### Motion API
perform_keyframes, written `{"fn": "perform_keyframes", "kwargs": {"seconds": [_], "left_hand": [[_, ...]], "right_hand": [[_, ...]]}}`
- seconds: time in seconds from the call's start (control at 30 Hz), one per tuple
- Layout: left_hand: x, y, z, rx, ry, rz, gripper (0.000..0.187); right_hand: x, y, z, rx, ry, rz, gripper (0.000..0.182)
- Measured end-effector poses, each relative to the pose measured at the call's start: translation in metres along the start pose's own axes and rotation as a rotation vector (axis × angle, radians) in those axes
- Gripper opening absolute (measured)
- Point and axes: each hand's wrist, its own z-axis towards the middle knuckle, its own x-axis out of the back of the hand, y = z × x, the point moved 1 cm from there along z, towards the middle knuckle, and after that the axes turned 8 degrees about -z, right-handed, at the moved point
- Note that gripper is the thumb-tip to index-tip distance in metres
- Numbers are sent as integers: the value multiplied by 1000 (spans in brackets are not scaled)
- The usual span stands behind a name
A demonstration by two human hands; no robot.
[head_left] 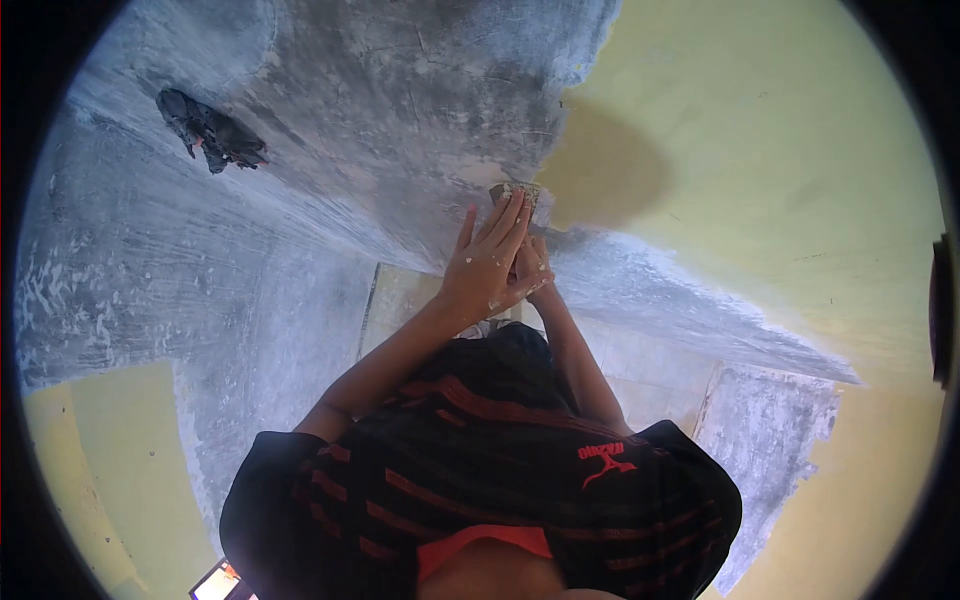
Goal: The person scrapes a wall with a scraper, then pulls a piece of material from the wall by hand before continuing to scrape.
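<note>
Closest to us is the black shirt (480, 470) with reddish stripes and a red logo, filling six o'clock. Just past twelve o'clock, we see a paint-flecked flat scraping tool (513, 188) against the wall (420, 90), at the border where bare grey surface meets yellow-green paint (760, 130). Our left hand (490, 258) lies over it, fingers stretched out nearly straight, their tips pressing on its face; pale flakes dot the skin. Our right hand (535, 265) sits just beneath, partly covered, so we cannot tell how its fingers close. Toward ten o'clock is a crumpled dark object (210, 130), its material unclear; near seven o'clock, a lit screen (215, 582) glows.
</note>
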Motion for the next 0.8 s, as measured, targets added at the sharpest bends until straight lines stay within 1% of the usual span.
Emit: {"fn": "perform_keyframes", "kwargs": {"seconds": [0.07,0.13,0.17,0.2,0.23,0.27,0.3,0.33,0.37,0.4,0.43,0.47,0.5,0.53,0.57,0.6,0.63,0.67,0.7,0.73,0.77,0.8], "left_hand": [[1,-4,-3,10,-3,-22,102],[2,-11,-12,22,-14,-46,103],[4,-17,-20,89,-17,-89,101],[5,-23,-28,153,-20,-132,100],[6,-31,-37,152,-24,-136,100],[5,-42,-49,240,-95,-119,99],[3,-57,-60,326,-164,-101,97],[-9,-84,-78,404,-262,-203,91],[-26,-114,-98,482,-358,-304,84],[-36,-137,-112,480,-353,-302,84],[-33,-144,-113,518,-410,-625,75],[-32,-149,-113,544,-464,-950,66],[-35,-149,-115,537,-462,-947,66],[-10,-111,-95,526,-331,-686,57],[3,-88,-81,510,-196,-427,48],[-5,-90,-78,506,-193,-426,48],[-16,-95,-77,462,-115,-628,43],[-21,-97,-71,414,-35,-829,38],[-27,-100,-65,412,-36,-831,38],[-30,-102,-54,317,-15,-939,34],[-32,-100,-43,221,4,-1047,31],[-36,-96,-34,217,-2,-1050,31]], "right_hand": [[3,-12,-3,7,13,38,38],[11,-36,-9,-84,-160,277,34],[12,-55,-14,-89,-160,277,34],[13,-73,-20,-257,-136,190,28],[14,-81,-24,-424,-110,102,23],[17,-72,-28,-427,-105,101,23],[21,-57,-30,-401,-171,26,22],[26,-42,-31,-374,-238,-49,29],[31,-30,-34,-372,-238,-51,29],[35,-22,-38,-260,-249,-205,27],[34,-26,-39,-144,-258,-358,26],[33,-29,-40,-136,-257,-359,26],[34,-33,-43,-172,-239,-321,27],[34,-44,-45,-208,-221,-284,28],[34,-61,-46,-202,-219,-288,28],[34,-82,-47,-322,-177,-169,30],[33,-93,-47,-441,-134,-49,35],[33,-95,-46,-438,-132,-51,35],[33,-96,-45,-432,-130,25,39],[33,-97,-46,-428,-125,101,44],[32,-93,-48,-431,-118,100,44],[29,-86,-49,-412,-73,153,45]]}}
